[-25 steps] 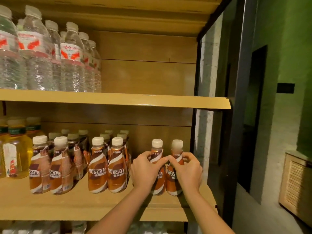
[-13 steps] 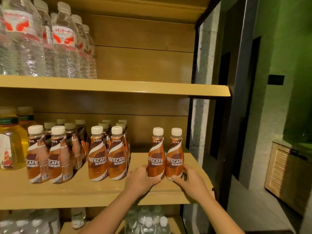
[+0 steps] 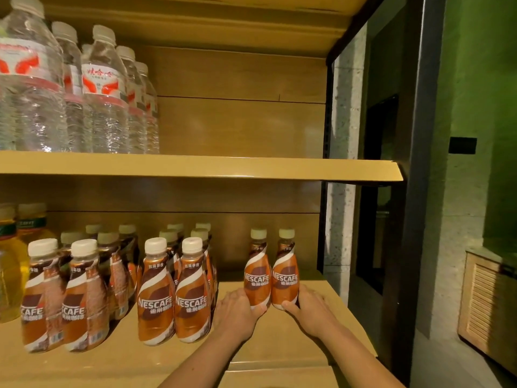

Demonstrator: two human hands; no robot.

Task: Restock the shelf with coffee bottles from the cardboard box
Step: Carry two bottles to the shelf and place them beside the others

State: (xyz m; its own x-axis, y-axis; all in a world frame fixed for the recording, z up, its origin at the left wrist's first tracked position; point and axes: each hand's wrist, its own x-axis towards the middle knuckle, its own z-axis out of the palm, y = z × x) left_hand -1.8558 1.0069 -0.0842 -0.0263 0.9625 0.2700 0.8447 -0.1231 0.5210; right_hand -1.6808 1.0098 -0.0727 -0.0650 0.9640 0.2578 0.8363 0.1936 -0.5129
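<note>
Two brown Nescafe coffee bottles stand side by side, upright, on the right part of the wooden shelf (image 3: 321, 357). My left hand (image 3: 237, 310) grips the base of the left coffee bottle (image 3: 257, 273). My right hand (image 3: 310, 309) grips the base of the right coffee bottle (image 3: 285, 271). Further left stand two more double rows of the same coffee bottles (image 3: 173, 295), several deep. The cardboard box is out of view.
Yellow drink bottles (image 3: 11, 264) stand at the far left of this shelf. Water bottles (image 3: 84, 93) fill the left of the upper shelf (image 3: 251, 169). A dark cabinet frame (image 3: 414, 191) bounds the shelf on the right; a slatted wooden unit (image 3: 486, 309) stands beyond.
My hands slid from the bottles' necks down to their bases, and the two bottles moved deeper onto the shelf. The camera view shifted.
</note>
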